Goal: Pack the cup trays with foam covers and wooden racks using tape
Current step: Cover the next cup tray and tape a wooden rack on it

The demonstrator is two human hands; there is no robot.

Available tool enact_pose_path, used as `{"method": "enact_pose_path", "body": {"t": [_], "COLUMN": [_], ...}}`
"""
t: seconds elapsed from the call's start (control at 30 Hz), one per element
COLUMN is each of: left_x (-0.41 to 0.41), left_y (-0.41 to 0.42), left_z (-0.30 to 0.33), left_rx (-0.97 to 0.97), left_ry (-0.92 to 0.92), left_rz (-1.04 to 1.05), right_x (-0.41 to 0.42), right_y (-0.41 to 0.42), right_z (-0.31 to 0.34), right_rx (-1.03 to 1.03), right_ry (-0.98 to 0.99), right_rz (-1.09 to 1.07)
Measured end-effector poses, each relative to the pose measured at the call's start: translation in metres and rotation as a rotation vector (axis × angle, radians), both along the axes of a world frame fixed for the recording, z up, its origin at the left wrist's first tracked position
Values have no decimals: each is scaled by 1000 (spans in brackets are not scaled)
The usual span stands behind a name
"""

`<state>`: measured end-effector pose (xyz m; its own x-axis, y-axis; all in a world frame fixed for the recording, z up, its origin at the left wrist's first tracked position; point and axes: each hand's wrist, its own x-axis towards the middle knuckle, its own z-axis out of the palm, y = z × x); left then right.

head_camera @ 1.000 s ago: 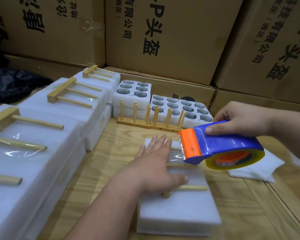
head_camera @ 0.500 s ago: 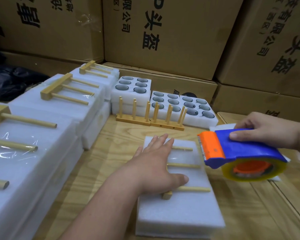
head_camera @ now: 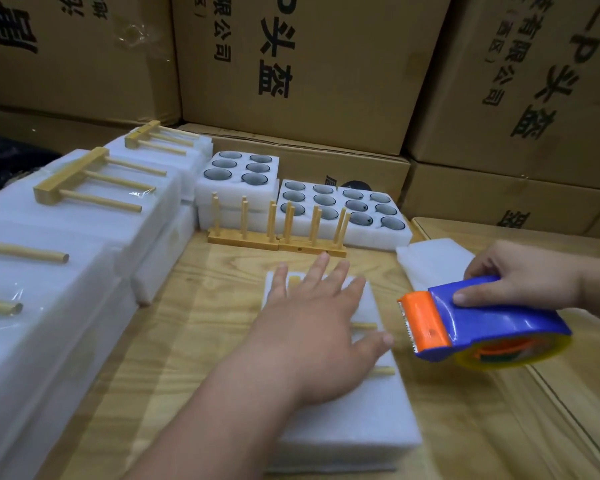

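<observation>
A white foam-covered tray (head_camera: 354, 427) lies on the wooden table in front of me, with a wooden rack (head_camera: 383, 371) lying flat on its top. My left hand (head_camera: 312, 323) presses flat on the rack and foam, fingers spread, hiding most of the rack. My right hand (head_camera: 523, 282) grips a blue and orange tape dispenser (head_camera: 465, 323) to the right of the tray, its toothed orange end facing the tray and apart from it. Uncovered foam cup trays (head_camera: 347, 209) stand at the back, with upright wooden racks (head_camera: 278, 233) in front of them.
Packed foam trays with racks taped on top (head_camera: 84, 188) line the left side. Loose foam sheets (head_camera: 433, 258) lie at the right, behind the dispenser. Stacked cardboard boxes (head_camera: 309, 64) wall off the back. A black bag (head_camera: 0, 161) sits at the far left.
My right hand has carried the tape dispenser rightward and down, away from the tray. My left hand has stayed pressed on the rack and slid slightly forward.
</observation>
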<state>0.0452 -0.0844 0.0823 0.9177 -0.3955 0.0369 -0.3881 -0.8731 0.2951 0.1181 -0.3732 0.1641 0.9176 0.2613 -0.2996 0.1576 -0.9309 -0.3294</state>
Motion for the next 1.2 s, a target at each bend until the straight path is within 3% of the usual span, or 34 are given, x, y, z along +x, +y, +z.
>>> {"method": "enact_pose_path", "body": {"t": [0.17,0.4,0.63,0.77,1.0,1.2], "left_x": [-8,-10,-10,-10,-8,-8], "left_y": [-24,-24,-22,-22,-21,-23], "left_z": [-13,-15,-13,-13,-15,-16], "left_rx": [195,211,176,166,145,155], "left_ry": [-26,-28,-19,-24,-30,-35], "left_rz": [-72,-56,-86,-104,-98,-95], "right_x": [5,11,1,-2,0,-6], "right_y": [15,24,-20,-33,-39,-26], "right_z": [2,4,3,-7,-5,-5], "right_rx": [-166,-329,-12,69,83,-76], "right_ry": [-7,-32,5,23,32,22], "right_rz": [29,46,-38,-53,-45,-61]}}
